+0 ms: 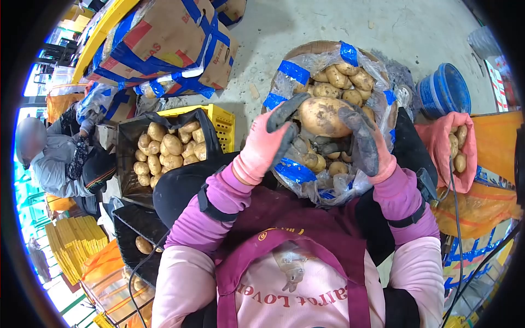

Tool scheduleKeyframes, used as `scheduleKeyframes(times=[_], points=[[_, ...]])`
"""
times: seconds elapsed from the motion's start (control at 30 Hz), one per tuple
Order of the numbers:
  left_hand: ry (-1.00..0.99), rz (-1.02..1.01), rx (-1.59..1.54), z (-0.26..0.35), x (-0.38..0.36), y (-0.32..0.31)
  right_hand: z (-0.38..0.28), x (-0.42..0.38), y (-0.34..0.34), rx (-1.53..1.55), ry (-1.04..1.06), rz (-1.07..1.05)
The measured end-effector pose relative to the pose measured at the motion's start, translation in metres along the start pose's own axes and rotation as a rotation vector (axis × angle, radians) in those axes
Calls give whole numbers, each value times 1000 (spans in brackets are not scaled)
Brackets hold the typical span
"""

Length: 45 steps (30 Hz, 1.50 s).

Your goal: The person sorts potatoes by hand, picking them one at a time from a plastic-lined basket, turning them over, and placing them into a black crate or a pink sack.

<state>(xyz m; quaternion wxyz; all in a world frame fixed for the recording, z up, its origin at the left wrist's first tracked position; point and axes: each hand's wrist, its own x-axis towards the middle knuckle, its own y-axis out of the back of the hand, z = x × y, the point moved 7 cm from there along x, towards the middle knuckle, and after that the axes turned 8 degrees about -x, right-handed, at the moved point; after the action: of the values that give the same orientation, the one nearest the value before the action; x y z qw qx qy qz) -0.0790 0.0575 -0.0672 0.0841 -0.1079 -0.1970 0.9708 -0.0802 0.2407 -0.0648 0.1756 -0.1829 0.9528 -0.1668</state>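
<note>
A large potato is held up between my two hands, above a round basket lined with clear plastic and blue tape. My left hand, in a pink glove with dark fingers, is closed against the potato's left end. My right hand, gloved alike, grips its right end. Below and behind it, several smaller potatoes lie in the basket. To the left, a crate with a black liner holds several potatoes.
A blue bucket and a red sack of potatoes stand at the right. Taped cardboard boxes are at the upper left. A co-worker sits at the far left, near stacked yellow pieces. A black cable hangs at the right.
</note>
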Motion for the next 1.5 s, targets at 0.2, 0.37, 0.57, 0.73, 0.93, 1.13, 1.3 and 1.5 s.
scheduleKeyframes(times=[0.2, 0.37, 0.57, 0.73, 0.93, 1.13, 1.3, 1.5], points=[[347, -65, -103, 2, -6, -12, 8, -1, -1, 223, -36, -47], [66, -24, 87, -11, -4, -5, 13, 6, -2, 193, -69, 1], [214, -130, -347, -5, 0, -26, -24, -2, -7, -153, 51, 91], [125, -25, -244, 9, -1, -25, -15, -10, -16, -330, 51, 176], [63, 35, 20, -24, 4, 6, 17, -4, -16, 81, -5, -27], [-103, -58, 93, 11, -3, -29, 11, -6, -18, -85, 59, 46], [-378, 45, 728, 11, -12, -21, 12, -10, -20, -11, -56, -9], [153, -39, -167, -15, 7, -11, -7, -4, -7, -556, 201, 94]])
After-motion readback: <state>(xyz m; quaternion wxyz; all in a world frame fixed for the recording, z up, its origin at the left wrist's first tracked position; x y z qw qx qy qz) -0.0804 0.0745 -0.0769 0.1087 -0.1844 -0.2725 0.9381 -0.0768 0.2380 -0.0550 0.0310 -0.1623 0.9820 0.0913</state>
